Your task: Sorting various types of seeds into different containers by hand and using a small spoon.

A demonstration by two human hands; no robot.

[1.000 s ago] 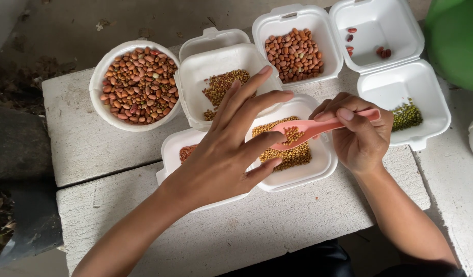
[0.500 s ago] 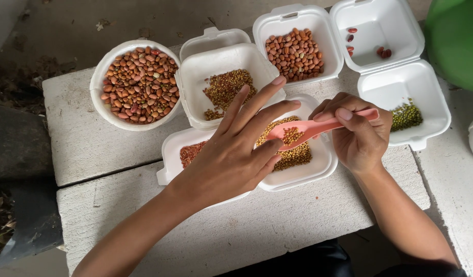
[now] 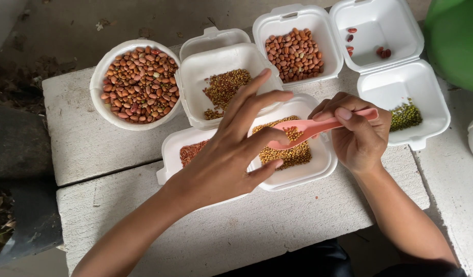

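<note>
Grey concrete counter (image 3: 93, 149) crowded with white foam trays of sorted beans and seeds. Sorting looks well under way, with mixed beans left in the round bowl (image 3: 100, 77). Right hand (image 3: 357, 136) pinching a pink spoon (image 3: 310, 127) over the yellow-brown seeds (image 3: 293, 153); left hand (image 3: 231, 154) fingers spread, perhaps touching the spoon's bowl.
</note>
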